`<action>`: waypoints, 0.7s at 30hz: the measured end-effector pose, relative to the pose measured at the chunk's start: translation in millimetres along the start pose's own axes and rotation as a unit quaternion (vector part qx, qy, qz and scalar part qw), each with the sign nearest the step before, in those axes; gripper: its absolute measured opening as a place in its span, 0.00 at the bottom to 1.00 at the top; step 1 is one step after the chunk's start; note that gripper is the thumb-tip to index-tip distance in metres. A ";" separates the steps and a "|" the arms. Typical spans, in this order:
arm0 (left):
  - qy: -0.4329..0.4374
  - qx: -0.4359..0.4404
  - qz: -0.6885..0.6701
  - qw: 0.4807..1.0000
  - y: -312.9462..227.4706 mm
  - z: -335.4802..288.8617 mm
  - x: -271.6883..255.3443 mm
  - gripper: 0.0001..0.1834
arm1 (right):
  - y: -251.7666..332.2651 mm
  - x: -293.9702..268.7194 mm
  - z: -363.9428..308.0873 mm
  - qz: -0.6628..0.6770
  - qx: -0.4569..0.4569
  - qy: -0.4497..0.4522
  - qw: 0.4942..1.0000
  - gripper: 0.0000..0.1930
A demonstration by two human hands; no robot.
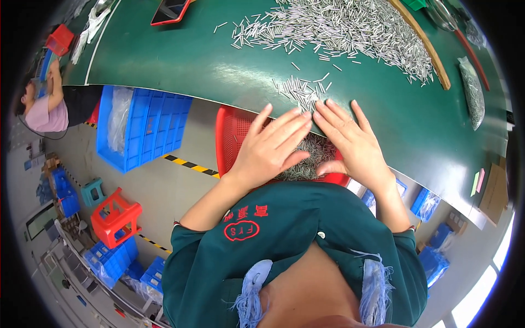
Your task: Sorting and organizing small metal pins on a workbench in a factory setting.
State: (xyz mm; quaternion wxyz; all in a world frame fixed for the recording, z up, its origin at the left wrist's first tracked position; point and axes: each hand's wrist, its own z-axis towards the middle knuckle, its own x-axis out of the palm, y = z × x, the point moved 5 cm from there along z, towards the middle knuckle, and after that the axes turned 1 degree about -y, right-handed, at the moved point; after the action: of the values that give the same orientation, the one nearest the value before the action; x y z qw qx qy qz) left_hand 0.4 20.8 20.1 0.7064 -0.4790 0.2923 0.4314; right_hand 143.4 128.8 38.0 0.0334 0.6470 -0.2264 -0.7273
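My left hand [268,146] and my right hand [354,143] lie side by side at the table's near edge, fingers stretched out and apart. Their fingertips touch a small pile of short metal pins [302,90] on the green tabletop [191,60]. Directly below the edge, in front of my body, stands a red plastic basket [223,136] with many more pins [314,156] in it. My hands partly cover the basket. Farther back, a large heap of the same pins [339,27] spreads over the table. Neither hand grips anything that I can see.
A wooden strip [424,41] borders the heap's right side. Beyond it lies a clear bag of pins [471,93]. A red-edged phone [170,11] rests at the back left. Blue crates [139,128] and a red stool [116,216] stand left, where another person [52,106] sits.
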 end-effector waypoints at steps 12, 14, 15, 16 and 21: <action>0.005 0.022 -0.006 1.000 3.9 5.5 -2.2 0.30 | 3.9 -1.5 4.7 0.055 -0.010 0.000 0.998 0.59; 0.006 0.038 -0.037 0.999 2.4 2.1 -3.8 0.31 | 2.4 -0.3 3.5 0.087 -0.006 0.012 0.996 0.60; 0.007 0.037 -0.037 0.999 3.9 3.7 -6.1 0.31 | 0.5 -1.7 4.2 0.069 -0.005 -0.020 0.997 0.61; 0.001 0.019 -0.009 1.000 8.2 8.5 -10.7 0.33 | -1.0 -3.4 5.2 0.050 -0.004 -0.053 0.997 0.62; -0.007 -0.038 0.026 0.999 24.2 16.0 -9.1 0.36 | -5.9 0.7 13.1 0.023 0.013 -0.027 0.999 0.60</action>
State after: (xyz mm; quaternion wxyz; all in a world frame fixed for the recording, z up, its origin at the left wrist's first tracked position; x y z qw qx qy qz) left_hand -25.3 36.7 23.2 0.6781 -0.4951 0.2830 0.4637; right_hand 132.2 137.6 35.9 0.0352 0.6219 -0.2517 -0.7407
